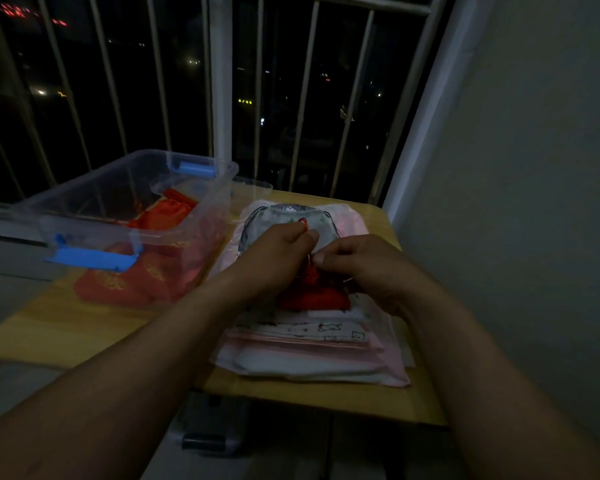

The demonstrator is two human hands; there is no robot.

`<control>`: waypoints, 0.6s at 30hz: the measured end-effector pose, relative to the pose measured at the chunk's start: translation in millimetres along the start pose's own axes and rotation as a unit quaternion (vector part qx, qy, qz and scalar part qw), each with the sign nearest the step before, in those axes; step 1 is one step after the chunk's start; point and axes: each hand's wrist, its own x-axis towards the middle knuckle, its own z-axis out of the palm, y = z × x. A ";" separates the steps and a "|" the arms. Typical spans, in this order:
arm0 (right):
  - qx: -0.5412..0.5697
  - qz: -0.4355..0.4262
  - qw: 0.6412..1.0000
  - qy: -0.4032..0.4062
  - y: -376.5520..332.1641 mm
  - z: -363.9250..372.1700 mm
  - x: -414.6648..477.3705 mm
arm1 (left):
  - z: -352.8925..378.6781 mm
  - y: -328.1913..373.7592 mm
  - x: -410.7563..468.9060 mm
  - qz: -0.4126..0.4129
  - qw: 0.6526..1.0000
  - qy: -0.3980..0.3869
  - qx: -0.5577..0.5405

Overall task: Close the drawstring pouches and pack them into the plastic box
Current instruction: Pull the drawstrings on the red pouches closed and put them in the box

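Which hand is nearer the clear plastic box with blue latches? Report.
Left. The left hand is just right of the clear plastic box; the right hand lies farther right.

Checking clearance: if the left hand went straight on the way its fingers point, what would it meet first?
Probably the grey printed pouch lying just beyond the left hand; depth is unclear in this dim light.

Left hand [274, 252] and right hand [364, 268] hide the mouth of the red pouch [312, 297]; little cord [304, 222] shows. Gold print on pouches [160, 270] in the plastic box [84, 194] is unreadably blurred.
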 end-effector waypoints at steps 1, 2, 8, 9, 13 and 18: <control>-0.002 -0.004 1.000 0.006 -0.8 1.5 -0.8 | 0.4 -0.1 -0.1 0.011 1.000 0.012 0.012; -0.010 -0.013 1.000 0.013 -1.1 3.0 -0.6 | 0.6 0.3 -0.1 0.024 0.999 0.023 0.029; -0.020 -0.067 0.997 0.040 -7.2 7.0 -2.9 | 1.1 0.9 5.6 0.081 0.985 0.103 0.116; -0.027 -0.081 0.995 0.048 -8.7 7.7 -3.4 | 1.4 0.9 5.3 0.089 0.982 0.117 0.122; -0.035 -0.106 0.990 0.081 -10.1 12.9 -3.5 | 2.6 2.0 4.3 0.105 0.974 0.141 0.140; 0.062 -0.041 0.994 0.077 2.7 14.3 -0.9 | 6.6 -1.9 -1.2 0.089 0.985 0.108 0.101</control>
